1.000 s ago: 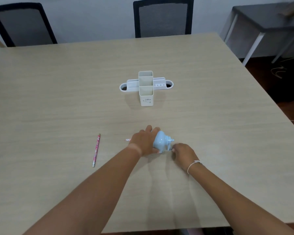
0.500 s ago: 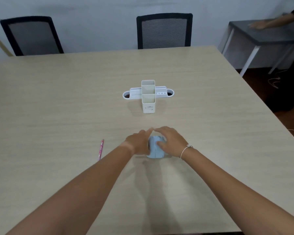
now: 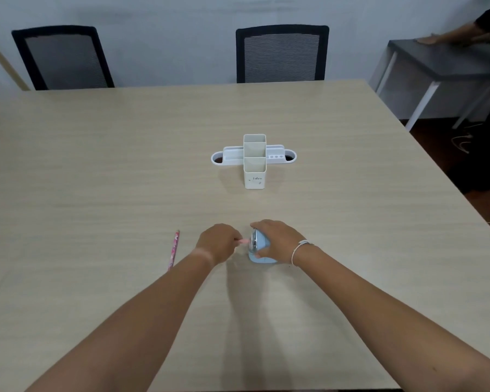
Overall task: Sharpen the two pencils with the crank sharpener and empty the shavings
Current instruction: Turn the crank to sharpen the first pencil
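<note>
The right hand (image 3: 277, 241) clamps the light plastic crank sharpener (image 3: 257, 247), which looks apt to slide. Just left of it, the left hand (image 3: 217, 242) pinches a stiff pink pencil (image 3: 242, 241) near its inlet. The second pencil (image 3: 173, 250) lies farther left.

Single head-worn wide-angle view, facing forward and down across the table (image 3: 96, 171) toward two chairs (image 3: 282, 53) and the far wall. Forearms enter from the bottom edge; hands work near, at lower centre.
</note>
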A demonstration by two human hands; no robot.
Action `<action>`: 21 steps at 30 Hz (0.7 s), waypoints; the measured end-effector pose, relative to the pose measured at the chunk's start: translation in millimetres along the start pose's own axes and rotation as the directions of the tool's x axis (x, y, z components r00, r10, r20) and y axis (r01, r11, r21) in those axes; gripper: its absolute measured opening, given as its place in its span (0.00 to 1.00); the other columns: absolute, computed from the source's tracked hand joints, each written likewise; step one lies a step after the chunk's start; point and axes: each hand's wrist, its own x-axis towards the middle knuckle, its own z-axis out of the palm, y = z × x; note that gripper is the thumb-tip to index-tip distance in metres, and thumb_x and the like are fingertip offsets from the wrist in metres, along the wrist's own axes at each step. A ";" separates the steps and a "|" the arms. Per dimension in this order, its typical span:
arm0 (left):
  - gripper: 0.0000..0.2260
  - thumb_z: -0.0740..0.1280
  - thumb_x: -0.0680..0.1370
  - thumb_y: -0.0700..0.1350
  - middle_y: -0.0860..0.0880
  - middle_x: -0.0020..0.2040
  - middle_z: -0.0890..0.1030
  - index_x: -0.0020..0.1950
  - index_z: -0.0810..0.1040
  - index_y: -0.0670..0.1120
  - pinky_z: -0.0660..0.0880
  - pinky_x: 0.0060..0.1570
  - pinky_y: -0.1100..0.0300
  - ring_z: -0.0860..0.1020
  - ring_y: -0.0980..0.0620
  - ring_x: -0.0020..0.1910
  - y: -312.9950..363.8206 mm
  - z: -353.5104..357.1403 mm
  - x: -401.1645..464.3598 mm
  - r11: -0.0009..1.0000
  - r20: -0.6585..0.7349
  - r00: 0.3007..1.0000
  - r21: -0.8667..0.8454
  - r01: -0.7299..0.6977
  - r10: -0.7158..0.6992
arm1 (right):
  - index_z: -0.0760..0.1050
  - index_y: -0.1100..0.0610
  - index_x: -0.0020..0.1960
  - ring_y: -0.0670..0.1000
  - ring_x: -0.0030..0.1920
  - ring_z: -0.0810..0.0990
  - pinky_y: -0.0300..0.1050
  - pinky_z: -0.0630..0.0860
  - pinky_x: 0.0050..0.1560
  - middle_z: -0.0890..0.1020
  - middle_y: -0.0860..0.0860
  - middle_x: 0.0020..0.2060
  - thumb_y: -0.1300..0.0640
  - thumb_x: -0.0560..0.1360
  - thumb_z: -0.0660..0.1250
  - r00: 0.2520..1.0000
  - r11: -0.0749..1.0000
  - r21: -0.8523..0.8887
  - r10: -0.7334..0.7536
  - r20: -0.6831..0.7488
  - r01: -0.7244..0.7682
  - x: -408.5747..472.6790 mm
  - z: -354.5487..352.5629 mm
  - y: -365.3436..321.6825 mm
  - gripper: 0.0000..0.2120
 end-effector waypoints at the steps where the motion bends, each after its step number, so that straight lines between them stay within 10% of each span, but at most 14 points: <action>1: 0.13 0.58 0.81 0.48 0.47 0.52 0.83 0.52 0.82 0.46 0.73 0.48 0.54 0.78 0.47 0.53 -1.1 1.1 0.3 1.000 0.002 1.000 -0.007 -0.001 0.001 | 0.60 0.53 0.71 0.55 0.68 0.65 0.49 0.65 0.67 0.67 0.52 0.69 0.51 0.69 0.70 1.000 1.000 0.001 -0.001 -0.001 0.001 -0.4 0.1 -0.1 0.34; 21: 0.12 0.57 0.81 0.43 0.43 0.50 0.80 0.47 0.79 0.43 0.66 0.43 0.56 0.76 0.44 0.49 -12.5 -6.4 -14.7 0.999 0.026 0.999 -0.011 -0.033 0.033 | 0.62 0.53 0.69 0.55 0.67 0.66 0.48 0.65 0.65 0.69 0.52 0.67 0.54 0.69 0.70 1.000 1.000 -0.006 -0.027 -0.014 0.027 -2.6 0.8 -2.1 0.32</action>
